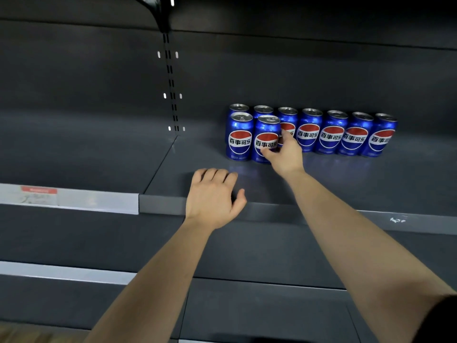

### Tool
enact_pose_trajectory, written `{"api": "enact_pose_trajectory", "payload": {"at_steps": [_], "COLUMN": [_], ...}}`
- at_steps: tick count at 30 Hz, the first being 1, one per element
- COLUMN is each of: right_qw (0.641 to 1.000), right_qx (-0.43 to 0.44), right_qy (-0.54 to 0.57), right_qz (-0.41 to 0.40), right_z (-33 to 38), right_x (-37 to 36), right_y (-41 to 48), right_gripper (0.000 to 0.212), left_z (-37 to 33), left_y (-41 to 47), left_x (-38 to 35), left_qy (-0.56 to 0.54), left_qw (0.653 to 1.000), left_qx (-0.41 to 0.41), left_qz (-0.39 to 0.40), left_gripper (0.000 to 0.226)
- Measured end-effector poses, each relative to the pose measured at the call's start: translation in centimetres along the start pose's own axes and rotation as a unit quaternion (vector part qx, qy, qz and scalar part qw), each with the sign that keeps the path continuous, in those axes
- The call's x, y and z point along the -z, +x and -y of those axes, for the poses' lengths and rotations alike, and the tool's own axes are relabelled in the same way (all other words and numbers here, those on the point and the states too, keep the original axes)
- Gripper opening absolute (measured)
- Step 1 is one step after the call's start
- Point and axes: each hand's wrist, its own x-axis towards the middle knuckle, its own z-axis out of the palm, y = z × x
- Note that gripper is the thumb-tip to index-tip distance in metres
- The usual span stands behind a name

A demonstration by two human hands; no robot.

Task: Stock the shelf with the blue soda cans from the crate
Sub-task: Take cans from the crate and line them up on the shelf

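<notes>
Dark shelf point(321, 184) carries upright blue cans, tops up, labels toward me. I see my right hand point(284, 154) wrapped around the front can point(265, 138), standing vertical beside another. My left hand point(212, 196) rests empty, fingers loosely spread, on the shelf edge.

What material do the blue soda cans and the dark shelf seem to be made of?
Blue soda cans: probably aluminium, glossy; silvery tops and bright reflections on the sides. Dark grey shelf: likely painted sheet metal, semi-matte; it faintly reflects the cans' blue, and has a thin folded front edge.
</notes>
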Motion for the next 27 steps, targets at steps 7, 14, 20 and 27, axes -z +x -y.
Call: {"api": "enact_pose_trajectory", "payload": {"at_steps": [7, 14, 20, 27], "right_qw": [1.0, 0.998, 1.0, 0.996], "right_qx": [-0.004, -0.04, -0.006, 0.068], "right_qy": [0.005, 0.021, -0.01, -0.059], "right_qz": [0.005, 0.034, 0.028, -0.006], "right_z": [0.2, -0.6, -1.5, -4.5], "right_x": [0.0, 1.5, 5.6, 10.9], "right_y": [0.2, -2.0, -5.5, -10.8], "right_gripper": [0.07, 0.062, 0.039, 0.032], "left_z": [0.0, 0.3, 0.4, -2.3], "left_y": [0.0, 0.1, 0.2, -0.9], "left_x": [-0.1, -0.2, -0.3, 0.7], "left_qy": [-0.005, -0.005, 0.003, -0.056], "left_qw": [1.0, 1.0, 1.0, 0.996], "left_qx": [0.0, -0.006, -0.007, 0.063], "left_qz": [-0.001, 0.006, 0.021, 0.016], "left_gripper": [0.049, 0.051, 0.059, 0.055]}}
